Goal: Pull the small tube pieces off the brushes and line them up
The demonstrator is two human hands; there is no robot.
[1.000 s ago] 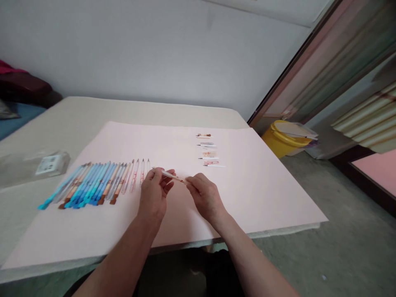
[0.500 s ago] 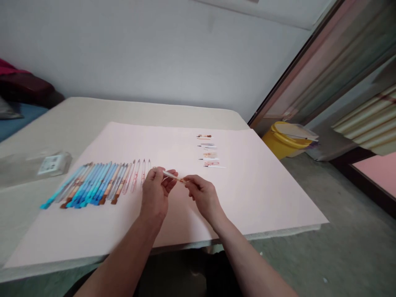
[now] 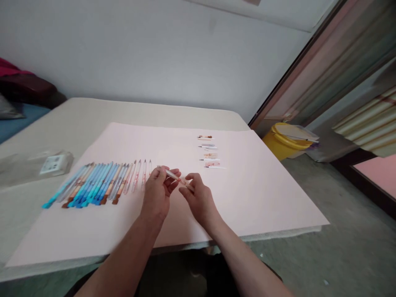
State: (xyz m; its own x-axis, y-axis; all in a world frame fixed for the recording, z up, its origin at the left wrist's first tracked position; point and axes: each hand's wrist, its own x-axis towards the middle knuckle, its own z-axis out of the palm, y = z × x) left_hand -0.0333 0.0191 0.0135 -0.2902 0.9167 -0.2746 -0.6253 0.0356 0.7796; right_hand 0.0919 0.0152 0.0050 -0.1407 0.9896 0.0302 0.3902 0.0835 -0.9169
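Above the pink sheet [image 3: 247, 189], my left hand [image 3: 157, 187] pinches a slim pen [image 3: 172, 175] with a pale barrel and reddish markings. The pen slants down to the right, its far tip at the left fingers. My right hand [image 3: 198, 198] has thumb and forefinger around the pen's lower right end; whether that end is a separate part I cannot tell. Left of my hands lies a row of pens [image 3: 99, 181] in blue, brown, grey and clear pink, side by side. Beyond my right hand, several white refills [image 3: 213, 159] lie beside short pen parts [image 3: 213, 164] in small groups.
A clear plastic bag [image 3: 24, 169] with a white label lies on the table [image 3: 89, 109] at the left. The wall [image 3: 154, 53] stands behind the table. A yellow bucket [image 3: 280, 142] is on the floor past the right edge.
My right thumb and forefinger have shifted along the pen's lower end and opened slightly, showing more of it. The pen tilts a little more steeply. My left hand keeps its hold.
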